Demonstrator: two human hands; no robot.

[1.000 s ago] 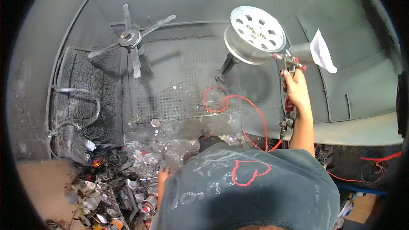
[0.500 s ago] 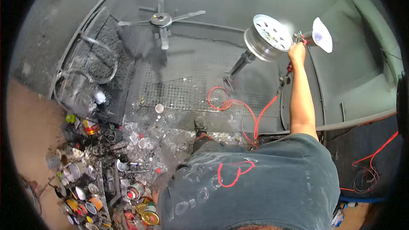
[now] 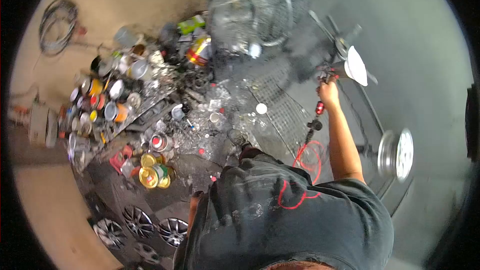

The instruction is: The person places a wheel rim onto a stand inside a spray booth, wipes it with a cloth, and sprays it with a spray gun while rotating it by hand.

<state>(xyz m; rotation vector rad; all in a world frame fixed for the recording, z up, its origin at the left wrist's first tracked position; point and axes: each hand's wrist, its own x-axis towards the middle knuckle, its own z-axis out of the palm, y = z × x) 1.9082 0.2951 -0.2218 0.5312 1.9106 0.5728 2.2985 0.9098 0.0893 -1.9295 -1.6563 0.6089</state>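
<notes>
My right hand (image 3: 328,91) is closed around a spray gun (image 3: 327,74) at the end of my outstretched arm. A wide white paper funnel or cup (image 3: 356,66) sits on the gun. From the gun's handle hang a red fitting (image 3: 320,108) and a red air hose (image 3: 311,156) that loops down beside me. A silver wheel rim (image 3: 403,155) stands on its mount to the right, apart from the gun. Beside my body on the left only a piece of my left arm (image 3: 194,206) shows; I cannot make out the hand.
Paint cans and cups (image 3: 112,111) crowd a bench on the left. Gold-lidded tins (image 3: 152,172) stand on its near side. Several wheel rims (image 3: 137,221) lie at the lower left. A metal spoked stand (image 3: 342,47) is beyond the gun. Splattered debris covers the floor.
My view has turned left toward the bench. The spray gun has swung away from the wheel rim, which now lies right of my arm. The pale mist beside the rim no longer shows.
</notes>
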